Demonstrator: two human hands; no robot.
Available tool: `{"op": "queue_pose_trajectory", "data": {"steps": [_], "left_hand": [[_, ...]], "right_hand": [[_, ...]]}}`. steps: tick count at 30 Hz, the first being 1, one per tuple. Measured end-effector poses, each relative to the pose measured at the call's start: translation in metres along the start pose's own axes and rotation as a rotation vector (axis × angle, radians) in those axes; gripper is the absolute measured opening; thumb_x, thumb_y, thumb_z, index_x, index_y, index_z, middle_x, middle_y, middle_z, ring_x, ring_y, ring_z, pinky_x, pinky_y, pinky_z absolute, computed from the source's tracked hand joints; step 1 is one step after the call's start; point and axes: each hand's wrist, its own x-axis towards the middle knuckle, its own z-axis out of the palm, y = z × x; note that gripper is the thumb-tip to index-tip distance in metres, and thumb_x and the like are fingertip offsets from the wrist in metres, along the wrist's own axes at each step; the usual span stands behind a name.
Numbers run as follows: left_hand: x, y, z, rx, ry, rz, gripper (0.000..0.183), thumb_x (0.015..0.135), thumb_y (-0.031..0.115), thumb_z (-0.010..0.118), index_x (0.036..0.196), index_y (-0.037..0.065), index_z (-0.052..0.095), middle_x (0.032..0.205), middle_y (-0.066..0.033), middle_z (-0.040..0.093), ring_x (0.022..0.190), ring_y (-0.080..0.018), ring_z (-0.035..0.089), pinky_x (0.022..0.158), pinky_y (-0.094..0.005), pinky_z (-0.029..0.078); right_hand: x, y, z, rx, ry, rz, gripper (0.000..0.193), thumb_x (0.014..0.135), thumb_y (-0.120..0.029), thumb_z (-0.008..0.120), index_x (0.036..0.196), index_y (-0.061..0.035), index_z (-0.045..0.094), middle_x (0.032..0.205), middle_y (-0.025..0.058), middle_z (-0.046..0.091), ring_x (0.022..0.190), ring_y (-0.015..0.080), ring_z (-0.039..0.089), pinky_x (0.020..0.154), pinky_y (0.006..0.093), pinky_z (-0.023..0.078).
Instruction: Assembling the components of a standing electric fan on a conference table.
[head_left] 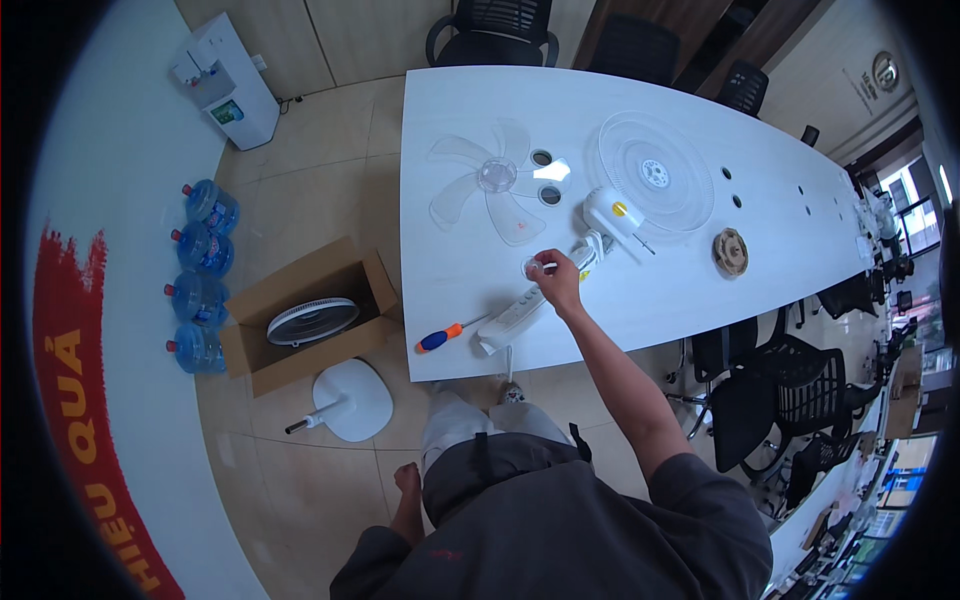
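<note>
My right hand point(558, 280) is over the white table point(450, 270), its fingers pinched on a small pale round piece point(529, 267). Beside it lies the white fan body point(515, 318), with a motor head point(612, 213) and a bare metal shaft at its far end. A clear fan blade point(496, 175) lies flat beyond my hand, and a round fan grille point(655, 173) is to its right. A screwdriver point(440, 337) with an orange and blue handle rests near the table's left edge. My left hand point(407, 478) hangs low at my left side, fingers curled, with nothing visible in them.
An open cardboard box point(262, 372) on the floor holds another grille point(313, 322). Next to it stands a white fan base point(365, 400) with a short pole. A brown round part point(730, 253) sits on the table's right. Black chairs point(750, 420), water bottles point(195, 297) and a dispenser point(225, 85) surround the table.
</note>
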Motion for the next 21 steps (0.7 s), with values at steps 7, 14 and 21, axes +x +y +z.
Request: {"op": "queue_pose_trajectory", "data": {"steps": [7,14,21], "left_hand": [[-0.004,0.006,0.007,-0.177,-0.007,0.185,0.027,0.081,0.021,0.065,0.089,-0.004,0.069,0.081,-0.0108,0.068,0.076,-0.0177,0.061,0.072,-0.0337,0.049],[0.014,0.049,-0.017,-0.179,0.070,0.272,0.016,0.086,0.012,0.061,0.090,-0.002,0.065,0.080,-0.0057,0.065,0.071,-0.0141,0.059,0.066,-0.0273,0.048],[-0.029,0.231,0.002,-0.139,-0.064,0.856,0.015,0.090,0.012,0.062,0.091,-0.002,0.063,0.078,-0.0104,0.062,0.069,-0.0200,0.059,0.066,-0.0321,0.048]], "right_hand": [[0.049,0.057,0.018,-0.368,0.034,-0.052,0.033,0.071,-0.022,0.080,0.092,-0.0001,0.068,0.087,0.0143,0.071,0.075,0.0258,0.068,0.072,0.0358,0.053],[-0.013,0.054,-0.023,-0.101,0.256,-0.063,0.020,0.086,-0.017,0.069,0.093,0.0015,0.068,0.080,0.0087,0.069,0.068,0.0131,0.061,0.063,0.0280,0.050],[-0.167,0.100,-0.103,-0.038,0.217,0.402,0.016,0.087,-0.015,0.066,0.093,-0.0004,0.066,0.079,0.0037,0.066,0.067,0.0089,0.059,0.054,0.0244,0.046]]}}
